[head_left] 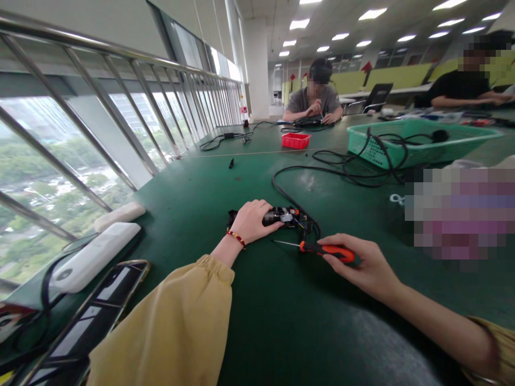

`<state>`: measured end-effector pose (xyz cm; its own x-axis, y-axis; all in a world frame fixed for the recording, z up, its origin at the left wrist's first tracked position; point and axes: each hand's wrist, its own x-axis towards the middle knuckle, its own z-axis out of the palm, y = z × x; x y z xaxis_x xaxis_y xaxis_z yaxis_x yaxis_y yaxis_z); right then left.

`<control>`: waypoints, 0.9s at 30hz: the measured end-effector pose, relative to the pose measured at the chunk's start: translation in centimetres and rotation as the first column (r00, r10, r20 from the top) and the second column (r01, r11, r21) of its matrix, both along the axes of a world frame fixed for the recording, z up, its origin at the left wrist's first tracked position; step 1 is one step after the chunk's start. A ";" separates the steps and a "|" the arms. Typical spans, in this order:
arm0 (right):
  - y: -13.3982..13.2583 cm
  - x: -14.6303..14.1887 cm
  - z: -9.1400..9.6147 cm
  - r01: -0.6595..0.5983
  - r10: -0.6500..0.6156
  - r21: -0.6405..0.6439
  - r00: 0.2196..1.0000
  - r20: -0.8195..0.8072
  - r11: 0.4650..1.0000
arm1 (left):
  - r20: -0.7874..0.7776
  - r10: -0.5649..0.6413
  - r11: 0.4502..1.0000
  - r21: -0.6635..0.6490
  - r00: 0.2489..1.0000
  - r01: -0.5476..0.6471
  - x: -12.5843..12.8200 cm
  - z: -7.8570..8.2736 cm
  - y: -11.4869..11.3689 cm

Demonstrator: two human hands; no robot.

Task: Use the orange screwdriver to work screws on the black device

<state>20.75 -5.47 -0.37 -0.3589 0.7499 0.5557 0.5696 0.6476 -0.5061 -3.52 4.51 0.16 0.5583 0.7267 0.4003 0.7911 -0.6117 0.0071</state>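
Observation:
A black, tube-shaped corded device (272, 216) lies on the green table, its right end opened up so that small coloured wires and orange and grey parts show. My left hand (254, 221) is wrapped over its left part and holds it down; much of that part is hidden under the palm. In my right hand (368, 264) is a screwdriver (328, 250) with an orange and black handle. Its thin shaft points left, with the tip just below the device and apart from it. A black power cord (295, 167) runs from the device's right end towards the back right.
A green plastic basket (362, 140) with black cables stands at the back right. Beyond the device are a red tray (296, 140) and a small black piece (231, 163). A phone (92, 316) and white power strip (96, 257) lie left, by the railing. Two people sit farther off.

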 end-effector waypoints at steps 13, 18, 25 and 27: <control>0.5 -0.1 -0.2 -0.069 0.107 -0.213 0.979 0.174 0.975 | -0.046 -0.003 0.992 -0.123 0.999 -0.003 -1.1 1.2 -2.2; 0.1 0.0 0.1 -0.107 0.152 -0.193 0.959 0.237 0.975 | -0.101 0.137 0.991 0.005 0.985 -0.137 -2.7 0.9 -5.0; -0.6 -0.1 0.8 -0.112 0.164 -0.174 0.932 0.322 0.978 | -0.189 0.400 0.915 0.132 0.897 -0.381 -5.8 1.1 -8.1; -0.8 -0.1 0.9 -0.117 0.172 -0.177 0.926 0.336 0.977 | -0.198 0.450 0.892 0.149 0.871 -0.427 -6.7 1.4 -8.7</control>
<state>20.66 -6.27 0.54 -0.6194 0.7405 0.2607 0.6334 0.6676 -0.3914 -10.18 -4.18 1.54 0.2736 0.8813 0.3853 0.9517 -0.1901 -0.2411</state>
